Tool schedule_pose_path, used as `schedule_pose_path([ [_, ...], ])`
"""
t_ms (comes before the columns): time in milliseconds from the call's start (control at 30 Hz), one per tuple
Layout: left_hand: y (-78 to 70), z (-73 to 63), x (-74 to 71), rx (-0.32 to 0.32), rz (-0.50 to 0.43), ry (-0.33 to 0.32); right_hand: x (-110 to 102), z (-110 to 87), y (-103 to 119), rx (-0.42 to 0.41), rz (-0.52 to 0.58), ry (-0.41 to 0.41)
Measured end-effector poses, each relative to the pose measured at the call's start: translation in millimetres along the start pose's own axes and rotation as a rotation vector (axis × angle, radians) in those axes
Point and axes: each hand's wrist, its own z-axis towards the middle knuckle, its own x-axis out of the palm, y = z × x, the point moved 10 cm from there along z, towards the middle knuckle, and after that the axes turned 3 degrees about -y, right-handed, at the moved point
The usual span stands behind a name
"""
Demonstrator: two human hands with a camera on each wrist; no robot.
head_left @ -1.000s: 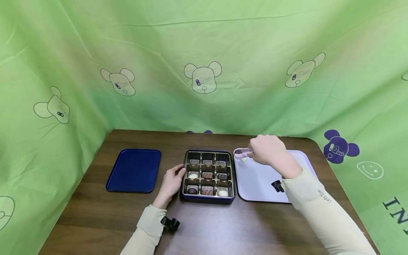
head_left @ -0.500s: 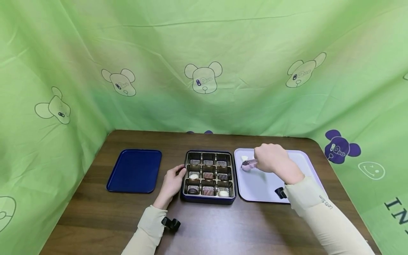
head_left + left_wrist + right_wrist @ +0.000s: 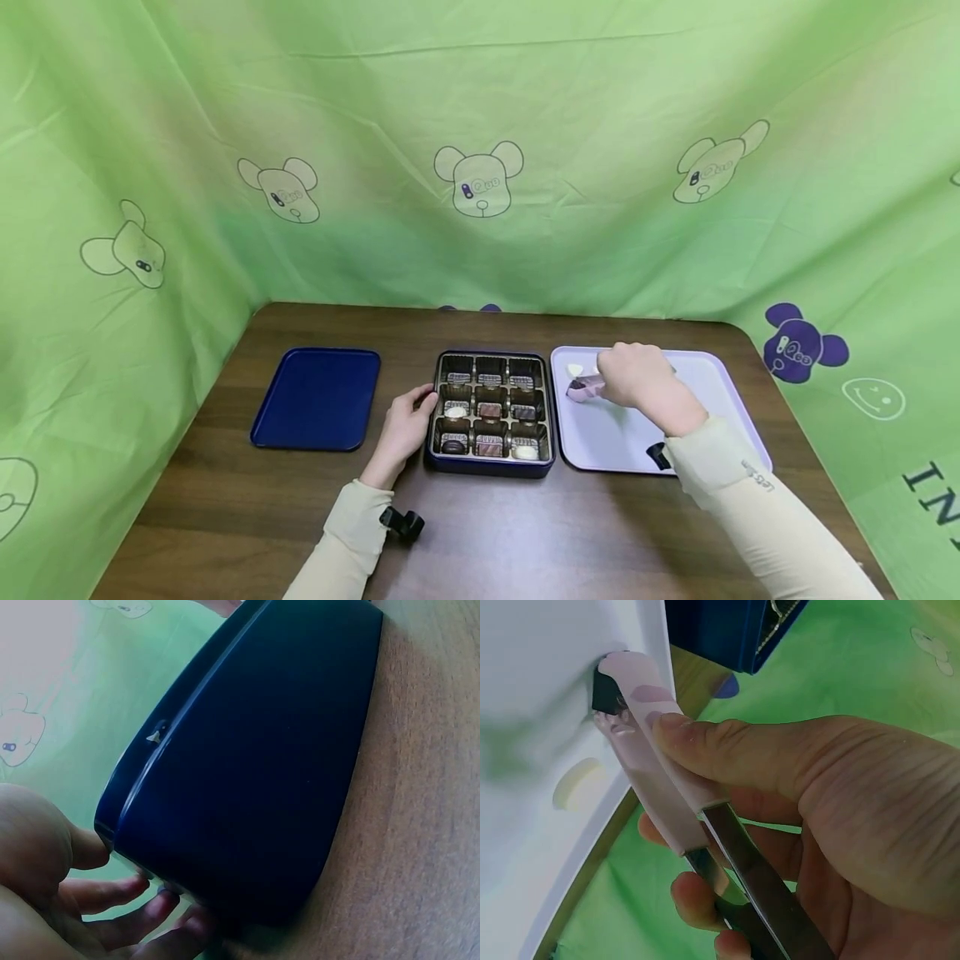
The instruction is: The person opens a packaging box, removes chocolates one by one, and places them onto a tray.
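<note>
My right hand [image 3: 637,375] grips metal tongs with pale pink tips [image 3: 649,720]. In the right wrist view, the tips are around a dark square chocolate [image 3: 606,691] at the lilac tray [image 3: 622,446]; whether they press on it I cannot tell. A white chocolate [image 3: 574,370] lies on the tray beside them. Left of the tray stands a navy tin [image 3: 491,469] with a divided insert. Chocolates sit in its middle and near rows; the far-row compartments show only their moulded floors. My left hand [image 3: 402,425] rests its thumb and fingertips against the tin's left side.
A flat navy lid [image 3: 315,400] lies on the wooden table [image 3: 480,533] at the left. Behind the table hangs a green printed cloth [image 3: 480,258]. The tin and the tray stand almost edge to edge.
My right hand first moved the tongs down and slightly right over the tray, uncovering the white chocolate. Since half a second ago it has hardly shifted. The left hand stays at the tin.
</note>
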Motion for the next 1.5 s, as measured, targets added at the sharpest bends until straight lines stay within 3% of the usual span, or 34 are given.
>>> schedule_pose_path([
  [200, 0.3, 0.6, 0.0, -0.003, 0.007, -0.002, -10.1, -2.3, -5.6, 0.025, 0.016, -0.011],
  [500, 1.7, 0.8, -1.4, -0.006, 0.006, -0.005, -48.3, -1.9, 2.1, 0.018, 0.043, -0.147],
  [700, 0.2, 1.4, -1.9, -0.004, 0.004, -0.009, -67.9, 8.9, 34.8, -0.056, 0.071, -0.188],
  [967, 2.8, -0.2, 0.3, -0.006, 0.002, -0.004, -77.0, 15.5, 91.6, -0.154, 0.063, -0.211],
  [1233, 2.7, -1.6, -0.2, -0.013, 0.001, -0.003, -66.3, 21.0, 147.2, -0.276, 0.042, -0.212],
  [1500, 2.2, 0.0, 1.1, -0.001, 0.009, -0.007, -53.6, 24.7, 170.1, -0.323, -0.014, -0.169],
])
